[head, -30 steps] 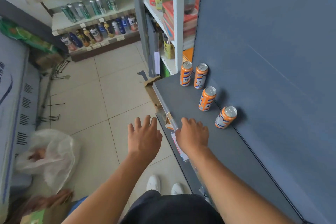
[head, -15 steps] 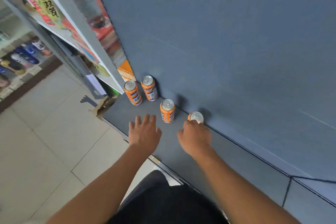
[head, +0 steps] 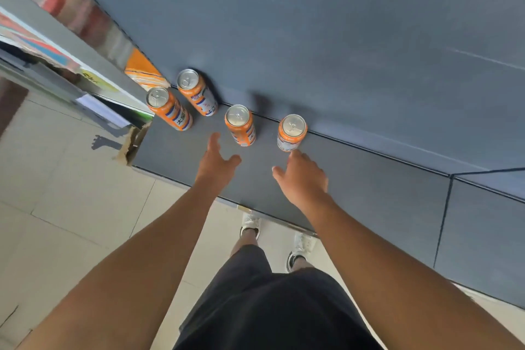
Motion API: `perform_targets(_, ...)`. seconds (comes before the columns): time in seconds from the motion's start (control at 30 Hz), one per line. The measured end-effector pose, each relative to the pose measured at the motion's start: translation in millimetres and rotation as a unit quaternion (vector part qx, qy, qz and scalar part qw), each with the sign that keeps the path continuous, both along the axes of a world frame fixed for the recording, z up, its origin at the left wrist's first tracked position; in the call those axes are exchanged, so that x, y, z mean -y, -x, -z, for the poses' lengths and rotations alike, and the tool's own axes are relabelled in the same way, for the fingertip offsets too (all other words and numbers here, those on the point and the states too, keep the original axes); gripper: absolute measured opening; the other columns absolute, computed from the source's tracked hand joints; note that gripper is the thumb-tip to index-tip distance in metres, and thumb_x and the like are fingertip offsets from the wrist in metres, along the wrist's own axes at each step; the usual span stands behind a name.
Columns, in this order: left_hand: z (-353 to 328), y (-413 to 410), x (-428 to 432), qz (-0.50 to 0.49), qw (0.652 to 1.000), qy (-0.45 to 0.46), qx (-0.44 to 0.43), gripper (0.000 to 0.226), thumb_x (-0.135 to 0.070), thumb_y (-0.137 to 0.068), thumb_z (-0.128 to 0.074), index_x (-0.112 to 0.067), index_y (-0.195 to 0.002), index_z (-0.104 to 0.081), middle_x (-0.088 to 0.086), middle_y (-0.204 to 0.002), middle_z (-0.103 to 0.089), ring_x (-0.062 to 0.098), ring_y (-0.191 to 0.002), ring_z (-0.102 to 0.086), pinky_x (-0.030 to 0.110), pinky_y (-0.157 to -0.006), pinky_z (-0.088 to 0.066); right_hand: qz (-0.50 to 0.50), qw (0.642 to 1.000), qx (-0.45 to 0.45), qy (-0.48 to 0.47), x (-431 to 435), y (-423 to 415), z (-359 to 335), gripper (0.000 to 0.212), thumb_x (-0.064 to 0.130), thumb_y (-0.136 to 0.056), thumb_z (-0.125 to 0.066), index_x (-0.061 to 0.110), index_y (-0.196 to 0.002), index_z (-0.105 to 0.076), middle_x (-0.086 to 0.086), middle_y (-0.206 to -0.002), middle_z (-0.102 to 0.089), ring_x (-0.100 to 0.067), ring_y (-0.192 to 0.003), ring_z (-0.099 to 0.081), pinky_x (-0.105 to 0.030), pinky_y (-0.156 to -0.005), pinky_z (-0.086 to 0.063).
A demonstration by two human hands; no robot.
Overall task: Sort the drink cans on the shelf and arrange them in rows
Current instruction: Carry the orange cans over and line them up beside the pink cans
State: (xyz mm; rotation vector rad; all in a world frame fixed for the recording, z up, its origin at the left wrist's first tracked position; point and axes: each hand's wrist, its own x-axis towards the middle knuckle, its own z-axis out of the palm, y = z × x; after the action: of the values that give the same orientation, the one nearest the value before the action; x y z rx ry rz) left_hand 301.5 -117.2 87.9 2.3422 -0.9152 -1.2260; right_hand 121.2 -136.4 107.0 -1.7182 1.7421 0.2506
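Four orange-and-white aluminium drink cans are standing upright on the dark grey flat shelf (head: 369,193), near the grey-blue back panel (head: 312,37). The front-left can (head: 169,112) and back-left can (head: 197,92) are sitting just beside each other at the shelf's left end. The middle can (head: 240,125) and right can (head: 292,132) are standing apart, further right along the back edge.

The left hand (head: 216,162) is hovering over the shelf just in front of the middle can, fingers straight, thumb spread, grip released, holding nothing and not touching a can. The right hand (head: 301,179) is reaching at the right can, fingers stretched out, grip released. One fingertip is lying right at the can's base; can't tell if it is touching.

A torn brown cardboard piece (head: 133,142) is sticking out at the shelf's left corner. The beige tiled floor (head: 56,179) is showing below. The person is wearing black shorts (head: 270,307) and white shoes (head: 250,224). The neighbouring rack at top left is too blurred to read.
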Motion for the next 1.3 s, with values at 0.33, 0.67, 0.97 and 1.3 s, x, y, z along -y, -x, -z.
perform_targets(0.33, 55, -29, 36, 0.053, 0.989, 0.080, -0.111, 0.078, -0.007, -0.083, -0.072, -0.028, -0.146, -0.032, -0.012, -0.136, -0.048, 0.011, -0.119, -0.048, 0.022, -0.089, -0.037, 0.440, 0.863, 0.244, -0.037, 30, -21, 86, 0.074, 0.022, -0.085, -0.070, 0.028, -0.146, -0.030, -0.002, -0.125, -0.052, -0.019, -0.091, -0.060, -0.022, -0.057, -0.042)
perform_targets(0.67, 71, -38, 79, 0.109, 0.965, 0.131, -0.200, 0.058, 0.000, -0.060, -0.086, -0.008, -0.110, -0.058, 0.000, -0.088, -0.064, 0.010, -0.080, -0.061, 0.032, -0.082, -0.054, 0.417, 0.837, 0.351, 0.046, 51, -28, 119, 0.071, 0.023, -0.056, -0.081, 0.018, -0.121, -0.053, -0.013, -0.114, -0.067, -0.023, -0.098, -0.065, -0.037, -0.092, -0.052)
perform_targets(0.97, 24, -36, 46, 0.004, 0.954, 0.081, -0.289, 0.023, -0.021, -0.076, -0.078, -0.024, -0.095, -0.067, -0.011, -0.087, -0.074, 0.002, -0.083, -0.069, 0.015, -0.072, -0.051, 0.430, 0.805, 0.408, -0.034, 28, -14, 75, 0.050, 0.014, -0.060, -0.074, 0.009, -0.109, -0.062, 0.003, -0.088, -0.068, -0.002, -0.074, -0.065, -0.015, -0.063, -0.052)
perform_targets(1.3, -48, -33, 12, -0.155, 0.844, -0.047, -0.511, 0.063, -0.070, -0.075, -0.050, -0.018, -0.104, -0.069, 0.007, -0.088, -0.072, 0.026, -0.079, -0.069, 0.044, -0.083, -0.054, 0.438, 0.767, 0.455, -0.110, -13, -4, 5, 0.017, 0.022, -0.082, -0.069, 0.028, -0.096, -0.062, 0.009, -0.094, -0.073, -0.010, -0.092, -0.068, -0.027, -0.075, -0.050)
